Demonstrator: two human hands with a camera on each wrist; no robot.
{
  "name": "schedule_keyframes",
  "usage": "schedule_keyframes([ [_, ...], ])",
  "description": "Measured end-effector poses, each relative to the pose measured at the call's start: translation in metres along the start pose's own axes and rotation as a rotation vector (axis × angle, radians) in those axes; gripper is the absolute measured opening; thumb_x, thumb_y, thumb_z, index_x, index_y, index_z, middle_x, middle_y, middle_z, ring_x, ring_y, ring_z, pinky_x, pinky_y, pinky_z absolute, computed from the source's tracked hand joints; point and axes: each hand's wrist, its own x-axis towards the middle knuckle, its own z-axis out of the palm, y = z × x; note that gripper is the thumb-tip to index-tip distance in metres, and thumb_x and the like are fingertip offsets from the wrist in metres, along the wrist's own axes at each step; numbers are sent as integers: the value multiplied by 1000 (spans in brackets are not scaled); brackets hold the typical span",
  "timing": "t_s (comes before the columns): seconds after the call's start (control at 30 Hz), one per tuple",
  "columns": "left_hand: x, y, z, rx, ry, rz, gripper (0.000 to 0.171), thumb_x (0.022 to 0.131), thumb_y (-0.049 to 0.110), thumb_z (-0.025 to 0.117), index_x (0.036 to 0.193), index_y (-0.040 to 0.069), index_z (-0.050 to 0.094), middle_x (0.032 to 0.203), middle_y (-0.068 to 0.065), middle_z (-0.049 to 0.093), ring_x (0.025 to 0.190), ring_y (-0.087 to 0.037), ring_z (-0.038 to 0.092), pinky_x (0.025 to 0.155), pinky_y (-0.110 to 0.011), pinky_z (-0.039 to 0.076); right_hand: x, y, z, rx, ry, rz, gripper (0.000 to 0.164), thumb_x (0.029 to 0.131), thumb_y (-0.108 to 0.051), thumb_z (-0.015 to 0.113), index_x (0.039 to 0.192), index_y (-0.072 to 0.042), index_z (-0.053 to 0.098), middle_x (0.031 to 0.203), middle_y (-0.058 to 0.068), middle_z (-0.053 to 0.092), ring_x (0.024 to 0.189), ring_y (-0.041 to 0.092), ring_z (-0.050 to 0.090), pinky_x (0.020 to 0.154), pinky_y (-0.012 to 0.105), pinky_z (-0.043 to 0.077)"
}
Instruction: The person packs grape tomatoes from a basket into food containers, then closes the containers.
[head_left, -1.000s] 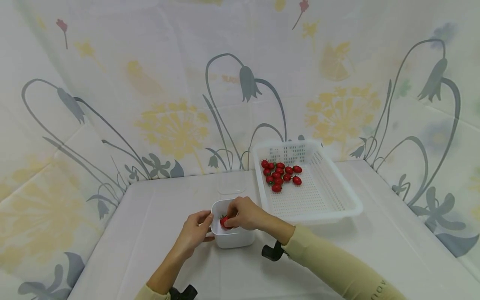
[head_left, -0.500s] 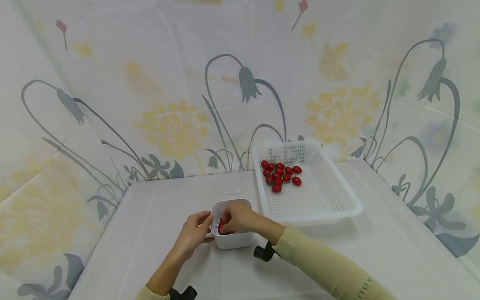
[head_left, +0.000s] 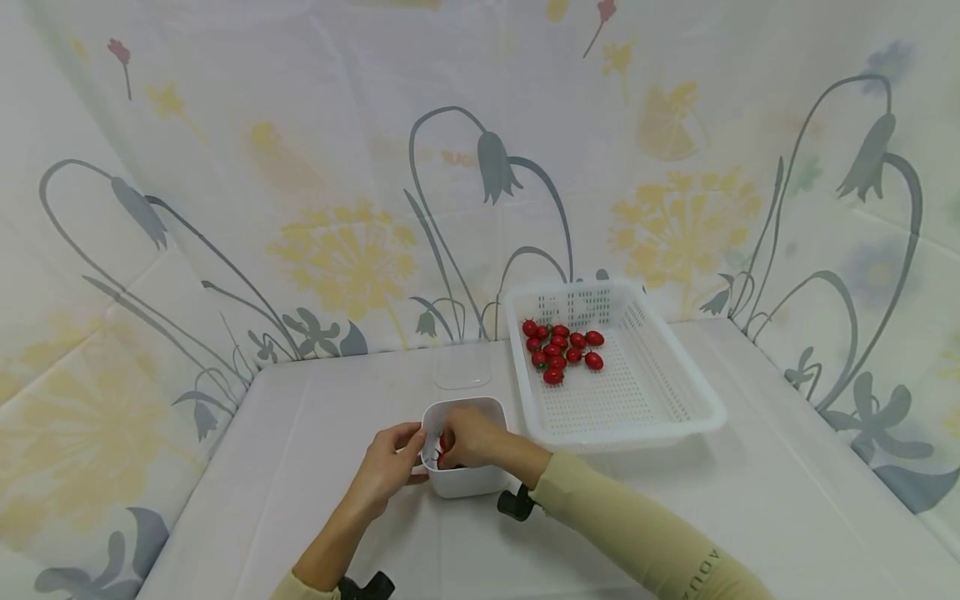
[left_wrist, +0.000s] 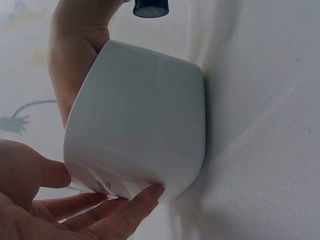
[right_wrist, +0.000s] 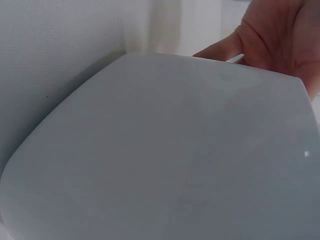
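Note:
A small white square container [head_left: 468, 483] stands upright on the table in the head view. My left hand [head_left: 388, 460] grips its left side, thumb at the rim and fingers against the outer wall; the left wrist view shows those fingers [left_wrist: 142, 202] spread along the white wall. Down inside the container is my right hand [head_left: 476, 437], its curled fingers at a red cherry tomato [head_left: 441, 458]. The front wall and the hand itself hide most of those fingertips. In the right wrist view the container's wall [right_wrist: 160, 150] covers the hand's work.
Right of the container sits a white perforated basket [head_left: 637, 437] with several cherry tomatoes [head_left: 557, 352] gathered at its left. A clear lid [head_left: 462, 387] lies behind the container. Floral-patterned cloth [head_left: 465, 250] hangs behind and beside the table [head_left: 315, 433].
My right hand has moved down and slightly left, deeper into the container with the cherry tomato. The left hand and the basket have stayed in place.

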Motion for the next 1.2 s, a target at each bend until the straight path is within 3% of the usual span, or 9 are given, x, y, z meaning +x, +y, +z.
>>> schedule_keyframes([
  [0.43,0,0,0,0,-3,5,39,107,12,50,137,-13,54,135,-33,58,107,-42,69,76,-48,64,-2,-3,-3,11,-2,5,23,78,-7,88,68,-4,68,59,-5,57,55,6,48,47,18,38],
  [0.7,-1,1,1,-1,-5,-2,37,107,10,50,136,-13,54,134,-32,59,104,-39,70,74,-43,65,-16,-20,-31,-22,-23,25,22,84,-12,82,69,-10,66,59,-4,61,52,8,58,48,20,46],
  [0.9,-1,1,-1,3,-4,-9,38,107,10,50,137,-13,53,134,-31,59,104,-38,70,77,-44,65,-28,-26,-52,77,-50,-44,14,87,-12,81,78,-9,71,72,-3,64,64,11,61,55,22,50],
  [1.2,-1,2,-1,23,-13,-27,41,108,15,50,140,-11,52,138,-31,57,108,-39,69,78,-43,65,-46,-26,-82,44,-30,-77,11,92,-19,76,87,-10,74,85,-4,69,80,11,61,66,24,54],
])
